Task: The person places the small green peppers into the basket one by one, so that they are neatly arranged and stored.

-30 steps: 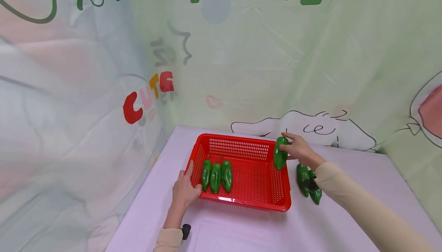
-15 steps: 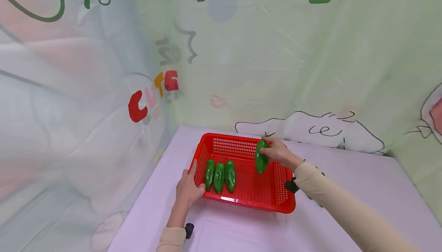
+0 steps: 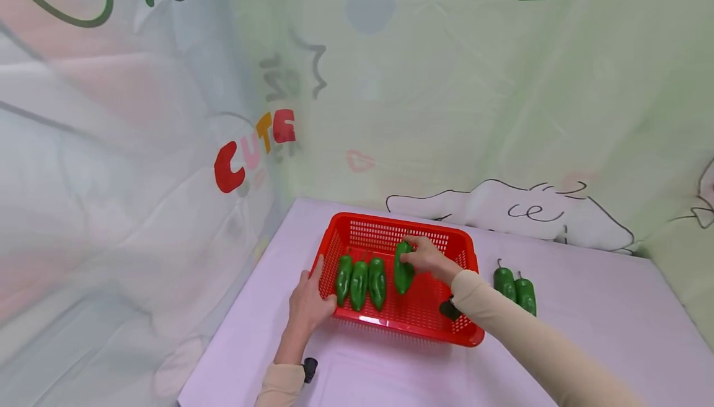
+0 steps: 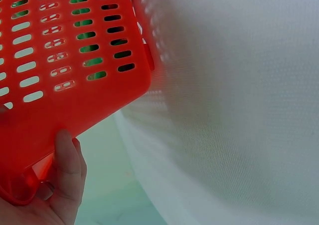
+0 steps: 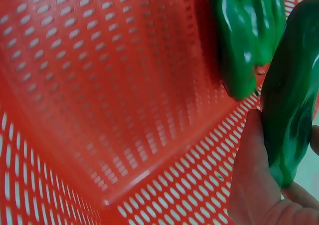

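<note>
A red plastic basket (image 3: 413, 328) with slotted walls stands on the table. Three green peppers (image 3: 359, 284) lie side by side in its left part, stems toward the back. My right hand (image 3: 428, 259) pinches another green pepper (image 3: 403, 271) by its upper part and holds it upright over the basket, to the right of the row. In the right wrist view the held pepper (image 5: 291, 90) sits between thumb and fingers. My left hand (image 3: 311, 298) grips the basket's left front corner; in the left wrist view its fingers (image 4: 67, 165) curl round the red rim.
Two more green peppers (image 3: 514, 288) lie on the table right of the basket, partly hidden by the right sleeve. A pale lilac cloth (image 3: 602, 308) covers the table. Printed fabric (image 3: 424, 116) hangs behind it and along the left side.
My right hand has carried its pepper leftward from the basket's right rim to over the inside, close to the row of three, and lower. The left hand keeps its grip on the corner.
</note>
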The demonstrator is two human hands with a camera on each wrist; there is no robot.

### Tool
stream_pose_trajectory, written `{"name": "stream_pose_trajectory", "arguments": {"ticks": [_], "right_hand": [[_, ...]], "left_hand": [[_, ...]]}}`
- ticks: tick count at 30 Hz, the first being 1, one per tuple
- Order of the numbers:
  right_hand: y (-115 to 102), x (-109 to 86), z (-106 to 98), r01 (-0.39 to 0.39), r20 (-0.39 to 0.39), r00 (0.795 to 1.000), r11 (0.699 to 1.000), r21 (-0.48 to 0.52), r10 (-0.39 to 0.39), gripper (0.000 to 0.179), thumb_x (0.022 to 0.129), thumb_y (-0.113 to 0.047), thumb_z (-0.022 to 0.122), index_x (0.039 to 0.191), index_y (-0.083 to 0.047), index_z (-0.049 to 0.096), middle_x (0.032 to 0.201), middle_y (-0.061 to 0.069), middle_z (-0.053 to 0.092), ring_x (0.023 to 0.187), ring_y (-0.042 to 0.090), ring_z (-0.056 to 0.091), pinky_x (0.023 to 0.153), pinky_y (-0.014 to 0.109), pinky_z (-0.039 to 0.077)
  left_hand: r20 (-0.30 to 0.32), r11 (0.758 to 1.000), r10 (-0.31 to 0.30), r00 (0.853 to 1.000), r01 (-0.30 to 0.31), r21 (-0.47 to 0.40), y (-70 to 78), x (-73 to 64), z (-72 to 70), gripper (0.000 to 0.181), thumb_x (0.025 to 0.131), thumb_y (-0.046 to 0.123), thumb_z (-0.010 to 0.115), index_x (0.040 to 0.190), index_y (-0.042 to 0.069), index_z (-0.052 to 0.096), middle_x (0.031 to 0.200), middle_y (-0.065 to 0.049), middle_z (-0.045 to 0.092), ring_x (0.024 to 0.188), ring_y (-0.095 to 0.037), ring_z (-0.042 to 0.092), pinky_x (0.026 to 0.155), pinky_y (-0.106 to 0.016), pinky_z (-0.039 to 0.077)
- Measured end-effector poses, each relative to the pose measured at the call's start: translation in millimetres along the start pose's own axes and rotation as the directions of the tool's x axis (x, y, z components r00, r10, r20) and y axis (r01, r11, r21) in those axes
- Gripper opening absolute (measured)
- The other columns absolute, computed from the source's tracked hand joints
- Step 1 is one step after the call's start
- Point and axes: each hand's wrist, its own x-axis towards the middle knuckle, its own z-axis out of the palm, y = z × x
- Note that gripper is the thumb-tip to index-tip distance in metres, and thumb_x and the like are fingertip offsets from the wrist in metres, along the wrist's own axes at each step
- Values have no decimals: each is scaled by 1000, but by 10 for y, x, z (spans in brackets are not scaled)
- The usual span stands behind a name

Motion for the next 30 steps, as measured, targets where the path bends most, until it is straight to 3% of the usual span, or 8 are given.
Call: {"name": "stream_pose_trajectory", "arguments": {"ticks": [10, 19, 27, 30], "right_hand": [[165, 110, 203, -40, 20, 999, 999, 22, 40, 61, 87, 5, 57, 143, 15, 35, 106, 24, 59, 80, 24, 65, 68, 42, 58], [271, 176, 386, -84, 29, 996, 996, 12, 84, 60, 86, 6, 58, 142, 14, 37, 127, 31, 50, 87, 25, 60, 74, 45, 57], [359, 214, 421, -114, 15, 993, 993, 40, 113, 61, 83, 5, 60, 140, 16, 38, 109, 25, 59, 83, 26, 65, 71, 46, 57], [365, 227, 422, -119, 7, 993, 992, 40, 119, 61, 84, 4, 61, 139, 15, 39, 109, 25, 58, 83, 26, 65, 71, 46, 57]], "left_hand": [[-11, 1000, 22, 1000, -22, -10, 10, 25, 27, 88, 70, 21, 64, 154, 14, 36, 103, -15, 52, 72, -20, 50, 66, -38, 48], [-9, 1000, 17, 1000, -17, 4, -21, 4, 33, 89, 69, 22, 64, 153, 14, 37, 98, -13, 51, 68, -18, 46, 61, -34, 44], [-15, 1000, 16, 1000, -16, 7, -11, 3, 13, 88, 69, 21, 64, 153, 13, 37, 96, -12, 50, 66, -18, 44, 60, -33, 42], [-16, 1000, 18, 1000, -17, 3, -15, 7, 11, 88, 70, 20, 64, 153, 13, 37, 95, -11, 50, 65, -17, 43, 60, -33, 42]]}}
